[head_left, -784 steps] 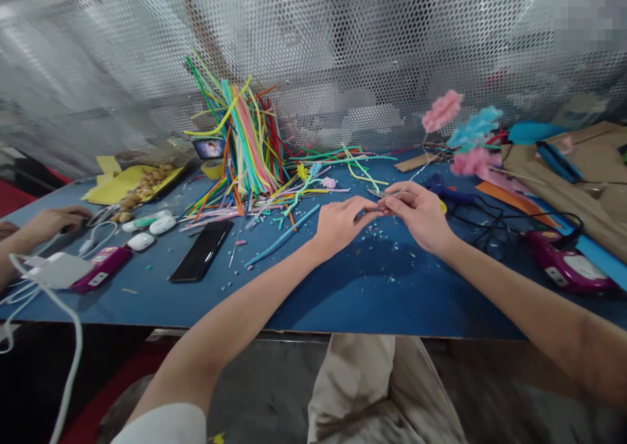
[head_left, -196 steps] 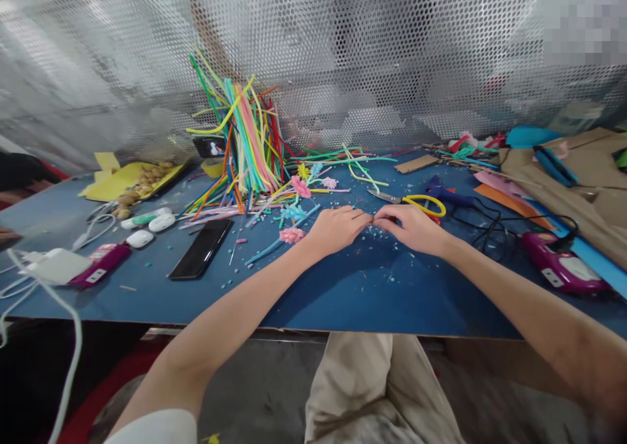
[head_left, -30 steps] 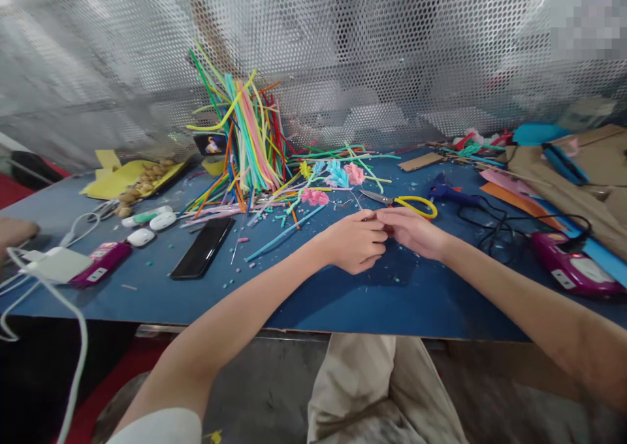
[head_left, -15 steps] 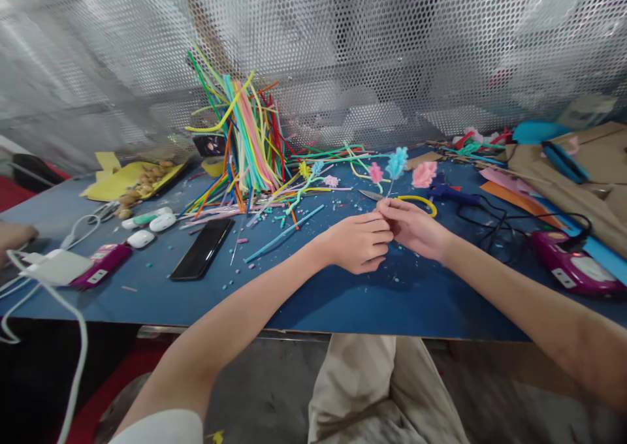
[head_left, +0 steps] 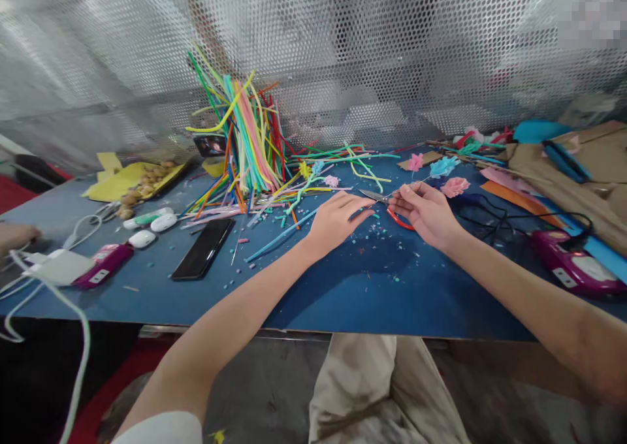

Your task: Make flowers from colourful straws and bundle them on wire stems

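Note:
My right hand (head_left: 425,214) pinches thin wire stems that bear a small pink flower (head_left: 415,162), a blue flower (head_left: 445,166) and a larger pink flower (head_left: 455,187). Apart from it, to the left, my left hand (head_left: 339,220) is over the table with its fingers spread and nothing in it. Scissors (head_left: 402,220) with a red and yellow handle lie between and under the hands, blades pointing left. Just left of my left hand a light blue pipe cleaner (head_left: 279,236) rests on the blue table (head_left: 313,300).
Behind stands a bundle of coloured pipe cleaners (head_left: 252,137). A black phone (head_left: 203,249), earbud case (head_left: 142,238) and purple power strip (head_left: 105,264) lie left. Another purple strip (head_left: 573,261), cables and brown paper (head_left: 607,157) are right. Another person's hand (head_left: 18,236) shows far left.
My hands have parted: the left moved left and opened, while the right moved slightly right. The flowers tilted over to the right with it. More of the scissors' red handle shows.

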`<move>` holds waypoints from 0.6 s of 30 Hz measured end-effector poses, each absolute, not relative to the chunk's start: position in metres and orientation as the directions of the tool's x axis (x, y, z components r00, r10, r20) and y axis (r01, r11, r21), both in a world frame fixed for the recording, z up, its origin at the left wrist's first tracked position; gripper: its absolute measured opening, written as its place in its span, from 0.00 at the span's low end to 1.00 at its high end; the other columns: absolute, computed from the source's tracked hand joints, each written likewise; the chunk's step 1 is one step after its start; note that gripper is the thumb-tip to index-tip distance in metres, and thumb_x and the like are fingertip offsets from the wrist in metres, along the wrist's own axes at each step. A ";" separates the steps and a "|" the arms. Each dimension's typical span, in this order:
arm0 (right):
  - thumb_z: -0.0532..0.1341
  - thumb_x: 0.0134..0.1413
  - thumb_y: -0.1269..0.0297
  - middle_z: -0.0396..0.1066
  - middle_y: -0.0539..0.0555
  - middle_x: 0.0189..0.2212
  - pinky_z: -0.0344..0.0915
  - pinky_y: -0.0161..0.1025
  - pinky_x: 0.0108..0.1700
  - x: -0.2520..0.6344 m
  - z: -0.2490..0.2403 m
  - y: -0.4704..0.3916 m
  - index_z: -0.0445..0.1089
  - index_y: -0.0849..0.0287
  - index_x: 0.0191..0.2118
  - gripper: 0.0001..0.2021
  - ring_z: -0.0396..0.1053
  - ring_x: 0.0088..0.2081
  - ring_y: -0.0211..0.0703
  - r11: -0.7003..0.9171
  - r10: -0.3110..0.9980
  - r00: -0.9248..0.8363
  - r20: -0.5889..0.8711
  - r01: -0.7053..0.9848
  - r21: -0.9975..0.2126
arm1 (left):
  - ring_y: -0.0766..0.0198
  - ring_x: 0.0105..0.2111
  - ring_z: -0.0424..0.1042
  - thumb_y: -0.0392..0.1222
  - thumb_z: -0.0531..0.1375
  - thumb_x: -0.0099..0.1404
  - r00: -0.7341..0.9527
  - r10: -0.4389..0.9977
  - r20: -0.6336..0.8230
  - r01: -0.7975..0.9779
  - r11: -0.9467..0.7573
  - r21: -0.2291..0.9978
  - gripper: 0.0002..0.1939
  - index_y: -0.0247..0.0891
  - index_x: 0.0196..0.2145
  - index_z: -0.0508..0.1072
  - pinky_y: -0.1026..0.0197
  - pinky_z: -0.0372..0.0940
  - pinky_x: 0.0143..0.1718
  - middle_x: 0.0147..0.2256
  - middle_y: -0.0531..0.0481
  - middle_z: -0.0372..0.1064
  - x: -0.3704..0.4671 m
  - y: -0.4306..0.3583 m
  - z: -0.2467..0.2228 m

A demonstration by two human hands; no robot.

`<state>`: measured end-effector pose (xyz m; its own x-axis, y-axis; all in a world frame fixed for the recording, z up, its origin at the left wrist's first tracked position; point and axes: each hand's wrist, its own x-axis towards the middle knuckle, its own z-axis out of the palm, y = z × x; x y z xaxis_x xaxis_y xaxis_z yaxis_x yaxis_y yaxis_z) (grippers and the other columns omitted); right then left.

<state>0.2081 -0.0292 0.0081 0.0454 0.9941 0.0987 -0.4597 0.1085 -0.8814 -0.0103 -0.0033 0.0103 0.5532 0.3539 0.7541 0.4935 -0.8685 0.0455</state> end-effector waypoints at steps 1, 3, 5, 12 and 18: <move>0.75 0.47 0.58 0.77 0.49 0.32 0.76 0.42 0.48 0.207 0.008 -0.030 0.67 0.55 0.30 0.16 0.77 0.37 0.40 0.111 0.994 0.047 0.101 -0.478 -0.872 | 0.65 0.41 0.77 0.45 0.60 0.71 0.549 0.370 0.750 0.500 -0.864 0.059 0.10 0.40 0.46 0.77 0.59 0.70 0.49 0.41 0.50 0.80 -0.011 -0.002 0.009; 0.75 0.47 0.59 0.78 0.50 0.33 0.77 0.44 0.51 0.204 0.008 -0.031 0.67 0.55 0.30 0.16 0.79 0.40 0.43 0.103 0.995 0.039 0.097 -0.512 -0.853 | 0.65 0.39 0.77 0.44 0.60 0.71 0.531 0.392 0.751 0.507 -0.857 0.088 0.09 0.40 0.44 0.79 0.60 0.70 0.46 0.40 0.51 0.81 -0.011 0.000 0.007; 0.75 0.48 0.59 0.79 0.50 0.34 0.76 0.45 0.53 0.202 0.009 -0.033 0.68 0.54 0.30 0.15 0.79 0.41 0.44 0.087 0.996 0.031 0.084 -0.529 -0.844 | 0.65 0.39 0.78 0.44 0.61 0.71 0.501 0.399 0.768 0.505 -0.855 0.115 0.09 0.40 0.44 0.79 0.60 0.71 0.46 0.40 0.51 0.81 -0.011 0.001 0.006; 0.73 0.51 0.58 0.79 0.50 0.36 0.76 0.44 0.55 0.198 0.009 -0.033 0.74 0.53 0.34 0.09 0.79 0.42 0.42 0.128 0.991 0.035 0.126 -0.448 -0.885 | 0.66 0.39 0.78 0.45 0.62 0.71 0.415 0.459 0.785 0.568 -0.805 0.171 0.09 0.46 0.45 0.81 0.60 0.70 0.43 0.41 0.53 0.81 -0.009 -0.006 0.009; 0.73 0.50 0.58 0.79 0.51 0.35 0.78 0.44 0.49 0.195 0.007 -0.034 0.76 0.55 0.37 0.11 0.79 0.37 0.41 0.268 0.963 0.077 0.258 -0.337 -0.903 | 0.65 0.37 0.77 0.46 0.61 0.71 0.322 0.553 0.768 0.525 -0.780 0.342 0.10 0.44 0.44 0.81 0.61 0.69 0.41 0.40 0.50 0.81 -0.005 -0.011 0.012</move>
<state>0.1948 -0.0339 0.0065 0.0769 0.9632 0.2576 -0.3369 0.2682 -0.9025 -0.0053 -0.0113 0.0121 0.3216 0.5532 0.7685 0.5246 -0.7797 0.3418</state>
